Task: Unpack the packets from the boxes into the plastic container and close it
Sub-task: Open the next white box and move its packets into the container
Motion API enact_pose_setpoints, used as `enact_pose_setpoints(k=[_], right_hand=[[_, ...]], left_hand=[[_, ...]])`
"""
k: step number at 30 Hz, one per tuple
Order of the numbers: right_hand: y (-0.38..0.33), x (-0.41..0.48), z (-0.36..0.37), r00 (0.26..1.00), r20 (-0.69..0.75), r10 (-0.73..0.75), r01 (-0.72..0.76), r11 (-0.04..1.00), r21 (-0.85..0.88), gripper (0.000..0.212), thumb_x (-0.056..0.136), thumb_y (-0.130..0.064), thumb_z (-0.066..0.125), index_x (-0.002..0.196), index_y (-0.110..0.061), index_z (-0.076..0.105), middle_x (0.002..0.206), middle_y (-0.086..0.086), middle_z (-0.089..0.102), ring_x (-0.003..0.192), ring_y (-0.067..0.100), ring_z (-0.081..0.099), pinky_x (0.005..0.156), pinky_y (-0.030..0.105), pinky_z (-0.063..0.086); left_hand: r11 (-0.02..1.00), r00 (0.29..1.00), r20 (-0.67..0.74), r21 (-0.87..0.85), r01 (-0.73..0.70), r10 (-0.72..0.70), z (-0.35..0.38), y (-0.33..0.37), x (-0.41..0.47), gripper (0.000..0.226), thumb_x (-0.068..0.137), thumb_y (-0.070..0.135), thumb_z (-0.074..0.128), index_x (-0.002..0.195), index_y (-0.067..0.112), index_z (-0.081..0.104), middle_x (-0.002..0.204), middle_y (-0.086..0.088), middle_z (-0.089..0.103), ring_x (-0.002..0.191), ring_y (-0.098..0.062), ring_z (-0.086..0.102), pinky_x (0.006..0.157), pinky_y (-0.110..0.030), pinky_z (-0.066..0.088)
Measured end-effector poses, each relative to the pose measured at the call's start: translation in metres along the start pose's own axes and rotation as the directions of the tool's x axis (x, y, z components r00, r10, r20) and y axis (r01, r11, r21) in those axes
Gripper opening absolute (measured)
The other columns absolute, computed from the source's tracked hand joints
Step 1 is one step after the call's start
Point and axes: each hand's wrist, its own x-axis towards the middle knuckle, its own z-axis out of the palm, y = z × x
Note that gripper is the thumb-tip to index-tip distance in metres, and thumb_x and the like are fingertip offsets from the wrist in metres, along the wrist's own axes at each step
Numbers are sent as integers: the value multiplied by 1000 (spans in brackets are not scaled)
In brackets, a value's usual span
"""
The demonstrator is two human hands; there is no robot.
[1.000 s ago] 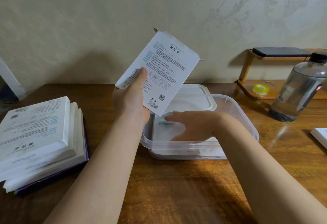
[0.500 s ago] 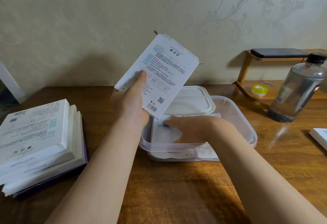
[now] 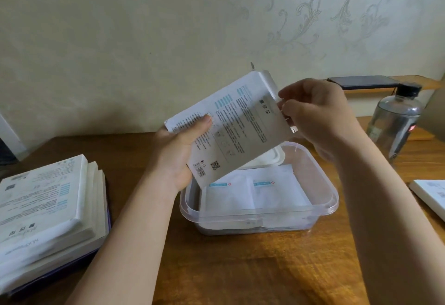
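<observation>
Entry: the left hand (image 3: pixel 178 157) grips the white printed box (image 3: pixel 231 131) by its lower end. Its thumb lies across the printed face, and its other fingers are behind the carton, out of sight. The right hand (image 3: pixel 317 116) has its fingers (image 3: pixel 286 95) curled, pinching the box's upper, opened end. We note a small flap projecting just below them. The box is tilted and held off the surface (image 3: pixel 240 268), with its lower corner above the clear plastic container (image 3: pixel 330 198). The container sits open, below the fingers of both hands. Two white packets (image 3: pixel 260 191) with blue strips lie flat, side by side, inside it. The white lid (image 3: pixel 272 157) lies just behind the container, beneath the held box. Well left of the left fingers we see a stack of boxes (image 3: pixel 43 203). To the right of the right fingers stands a clear bottle (image 3: pixel 395 121) with a black cap, and a dark phone (image 3: pixel 363 82) lies on a wooden shelf just behind them. Another white box (image 3: pixel 431 193) lies at the right edge.
</observation>
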Motion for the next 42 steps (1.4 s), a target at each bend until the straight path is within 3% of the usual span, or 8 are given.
enact_pose_setpoints(k=[5, 10, 16, 20, 27, 31, 36, 42], right_hand=[[0, 1, 1, 993, 79, 83, -95, 983, 160, 24, 82, 8, 51, 86, -7, 70, 88, 20, 74, 88, 36, 72, 83, 49, 58], [4, 1, -1, 939, 285, 192, -270, 925, 267, 16, 91, 7, 53, 100, 10, 65, 94, 26, 73, 91, 37, 73, 88, 47, 58], [11, 2, -8, 861, 441, 251, -361, 915, 183, 17, 93, 8, 52, 92, 6, 69, 95, 21, 75, 87, 29, 73, 74, 35, 59], [16, 3, -11, 867, 447, 219, -280, 957, 75, 18, 94, 5, 56, 91, -1, 72, 97, 17, 76, 92, 28, 72, 85, 38, 56], [15, 3, -8, 914, 350, 205, -267, 954, 137, 20, 82, -5, 76, 70, -8, 61, 83, 16, 76, 84, 30, 74, 71, 37, 56], [7, -1, -8, 937, 254, 238, -297, 928, 225, 42, 60, -20, 88, 84, -3, 58, 89, 23, 74, 82, 35, 75, 80, 59, 59], [2, 0, -12, 982, -14, 191, -179, 941, 286, 39, 79, -16, 83, 63, -16, 48, 86, 27, 70, 87, 46, 71, 70, 68, 56], [-5, -1, -10, 960, -274, 64, 3, 971, 238, 30, 85, -24, 76, 70, -19, 50, 83, 16, 68, 84, 35, 72, 70, 61, 58]], left_hand=[[994, 992, 117, 92, -62, 51, -2, 0, 0, 43, 71, 11, 86, 111, 4, 72, 106, -19, 77, 89, -34, 76, 76, -46, 63], [984, 986, 132, 133, -117, 99, -6, 1, 2, 53, 69, 9, 84, 116, -7, 67, 109, -23, 75, 96, -39, 75, 78, -47, 63], [979, 988, 118, 165, -119, 100, -3, -2, 4, 67, 63, 10, 87, 121, -11, 61, 109, -23, 75, 97, -41, 74, 82, -53, 61], [984, 988, 129, 149, -101, 82, -2, -4, 2, 69, 62, 7, 92, 121, -11, 60, 108, -21, 76, 97, -40, 75, 76, -46, 61], [990, 988, 143, 117, -81, 64, -7, -2, 2, 57, 68, 7, 88, 118, -7, 65, 111, -22, 75, 99, -40, 74, 80, -49, 62], [993, 991, 126, 100, -56, 44, -10, -1, 3, 38, 68, 9, 78, 105, 5, 72, 106, -18, 77, 95, -35, 76, 72, -42, 63], [998, 999, 34, 51, -25, 24, -14, 1, 5, 47, 68, 9, 79, 114, 2, 70, 105, -17, 78, 93, -33, 77, 67, -39, 62], [1000, 998, -65, 21, -11, 13, -12, 6, 4, 32, 81, 7, 79, 112, 7, 71, 100, -13, 79, 88, -30, 78, 66, -40, 62]])
